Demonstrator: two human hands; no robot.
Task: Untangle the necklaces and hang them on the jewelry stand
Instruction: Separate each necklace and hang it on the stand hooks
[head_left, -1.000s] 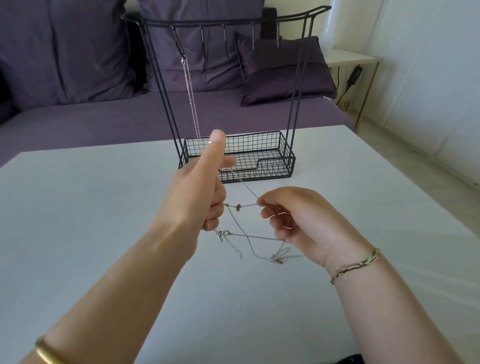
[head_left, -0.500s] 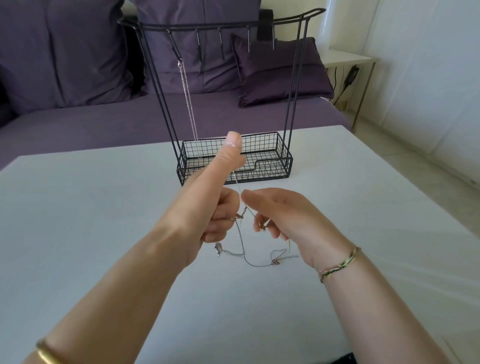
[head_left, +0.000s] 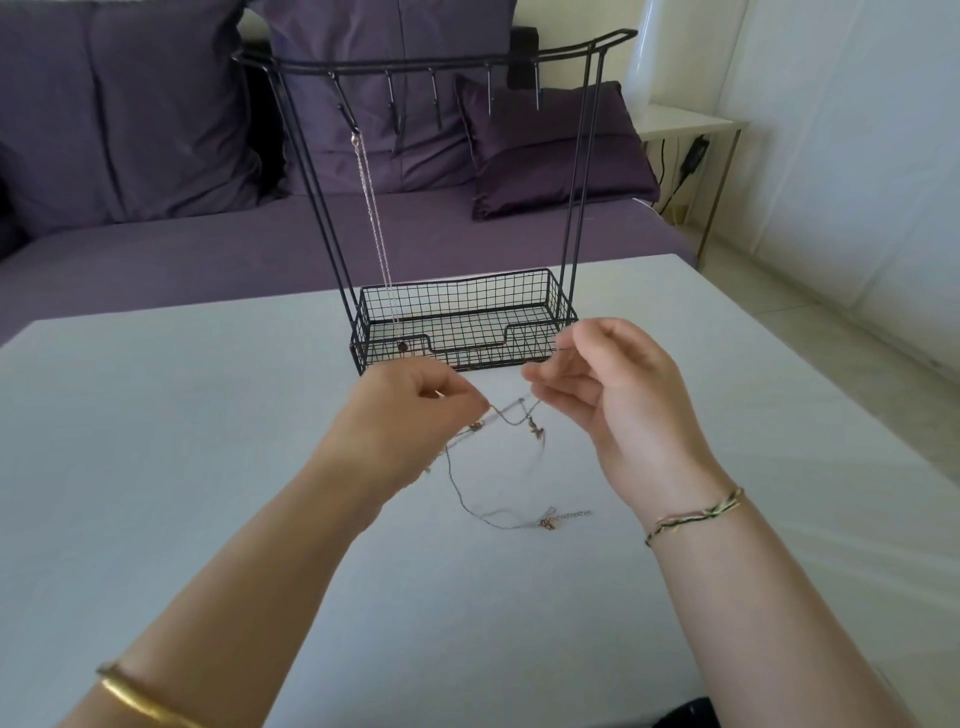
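- On my feed the left hand (head_left: 415, 410) is raised over the table (head_left: 156, 441), just in front of the stand (head_left: 415, 65). Its fingers are curled in, and thumb and forefinger pinch a strand of the tangle (head_left: 511, 410).
- The right hand (head_left: 618, 384) is level with it and close by, palm turned inward and fingers loosely bent. Its fingertips (head_left: 532, 374) meet the other end of that short strand. It looks like a light pinch, though I cannot make out the contact clearly.
- The tangle is stretched between the two hands, with small beads or charms on it near each one.
- From there a thin loop (head_left: 460, 491) drops to the table and curves right to a clasp (head_left: 546, 524), which lies flat with a short extender (head_left: 574, 514).
- The stand is upright at the far middle of the table, with a wire basket (head_left: 467, 356) as its base.
- One necklace (head_left: 373, 208) hangs from the leftmost hook (head_left: 347, 117), and its pendant (head_left: 402, 345) reaches down into the basket.
- I see a gold bangle (head_left: 140, 701) on the left wrist and a braided cord (head_left: 696, 514) on the right.
- A purple sofa (head_left: 156, 249) runs behind the table.
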